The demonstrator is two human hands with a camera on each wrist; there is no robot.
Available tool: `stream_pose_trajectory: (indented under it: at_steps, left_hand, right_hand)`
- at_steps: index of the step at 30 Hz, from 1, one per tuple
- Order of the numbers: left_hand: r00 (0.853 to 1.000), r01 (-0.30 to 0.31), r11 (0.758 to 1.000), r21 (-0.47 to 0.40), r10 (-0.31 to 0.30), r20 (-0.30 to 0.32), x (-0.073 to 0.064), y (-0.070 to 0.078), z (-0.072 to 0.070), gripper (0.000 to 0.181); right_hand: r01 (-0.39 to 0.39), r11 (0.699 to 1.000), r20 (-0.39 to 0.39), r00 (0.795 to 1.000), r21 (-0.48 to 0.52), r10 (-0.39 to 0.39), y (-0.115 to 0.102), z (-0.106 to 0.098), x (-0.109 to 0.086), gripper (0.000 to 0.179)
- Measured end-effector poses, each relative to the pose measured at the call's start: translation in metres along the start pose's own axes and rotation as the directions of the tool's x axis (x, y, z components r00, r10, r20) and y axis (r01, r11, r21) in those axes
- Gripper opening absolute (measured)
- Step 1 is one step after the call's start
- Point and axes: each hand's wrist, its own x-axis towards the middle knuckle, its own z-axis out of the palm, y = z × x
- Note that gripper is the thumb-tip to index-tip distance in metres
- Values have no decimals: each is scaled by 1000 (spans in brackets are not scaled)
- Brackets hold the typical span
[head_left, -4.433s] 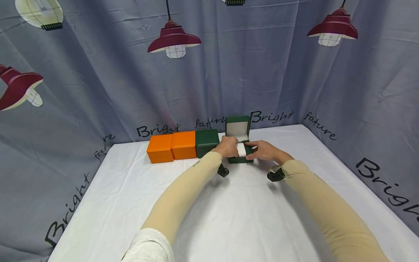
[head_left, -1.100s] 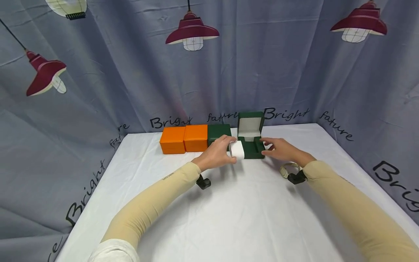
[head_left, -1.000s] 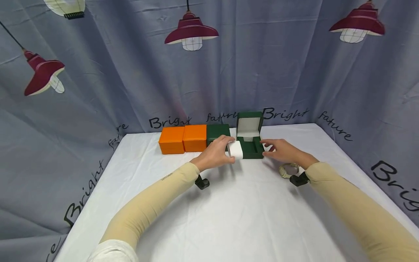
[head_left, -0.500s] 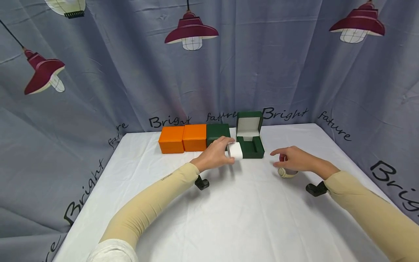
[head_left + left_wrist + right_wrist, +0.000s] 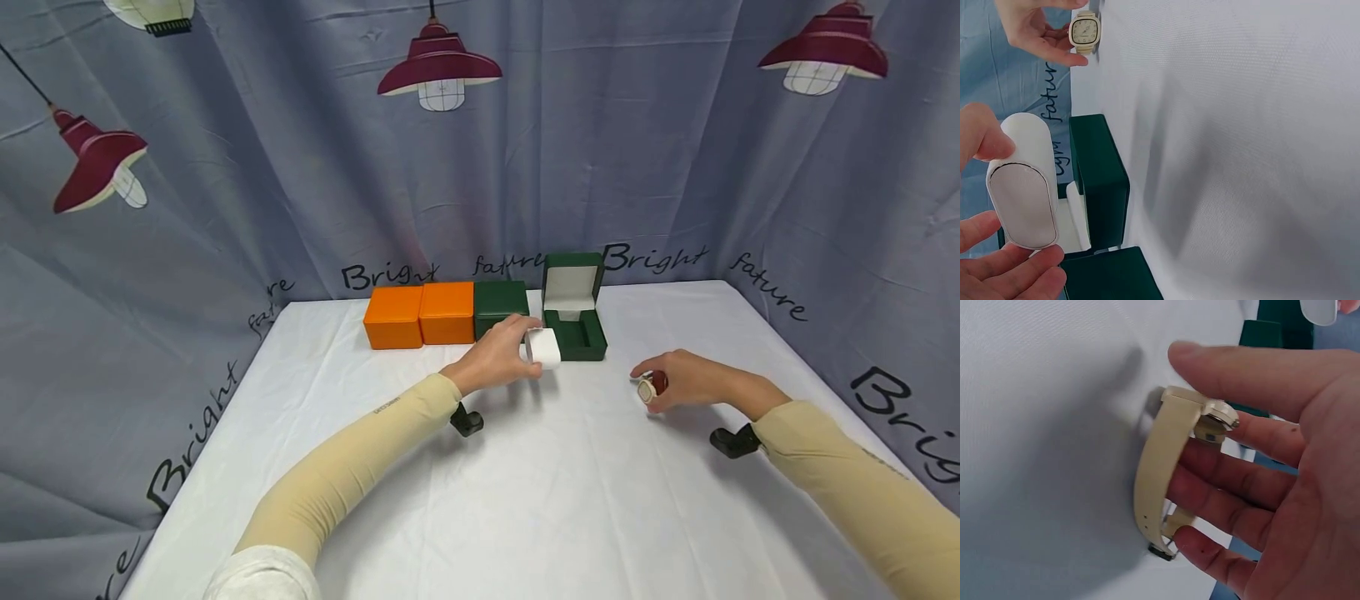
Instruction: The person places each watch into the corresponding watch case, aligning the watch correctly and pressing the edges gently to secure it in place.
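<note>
My left hand (image 5: 498,357) grips a white watch cushion (image 5: 543,348) by its sides, with the thumb on one side and fingertips on the other in the left wrist view. It is held in front of the two green boxes. Just right of it stands an open green watch box (image 5: 588,354), its lid up, pale lining showing and its recess bare. Over the table on the right, my right hand (image 5: 690,382) holds a cream wristwatch (image 5: 1163,456). Its strap is fastened in a loop, with fingers passing behind it and the thumb near the case. The square watch dial (image 5: 1085,31) shows in the left wrist view.
Left of the open box stands a closed green box (image 5: 501,293), partly behind my left hand. Two closed orange boxes (image 5: 393,317) continue the row. All rest on a white cloth-covered table (image 5: 525,500), with a grey printed curtain (image 5: 315,167) behind and at the sides.
The cushion has come out of the green box into my left hand, which then stays nearly still. My right hand has left the box, moved right and taken up the wristwatch from the table.
</note>
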Motion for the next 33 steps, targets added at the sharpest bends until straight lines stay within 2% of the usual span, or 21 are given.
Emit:
stream_pose_trajectory:
  at_steps: [4,8,14,20,26,33]
  left_hand:
    - [1000,-7,1000,7,7,1,0,1,-1,63]
    - [1000,-14,1000,-1,14,-6,2,2,-2,64]
    - [1000,-10,1000,-18,11,11,1,2,2,64]
    - [1000,-20,999,-25,21,10,1,1,6,64]
    - [999,-32,999,-40,33,6,2,5,7,64]
    - [999,-52,998,-37,52,5,4,8,7,65]
  right_hand:
    - [22,999,-17,1000,-26,-23,4,3,3,59]
    - [43,999,-38,998,-12,-43,5,3,3,54]
    - [69,998,-36,997,14,-69,6,8,1,50]
    - [75,997,-63,995,-5,-76,3,10,3,48]
    - [113,994,-88,990,5,-112,-1,7,7,46]
    - [118,991,-122,987,69,-109,-9,3,10,48]
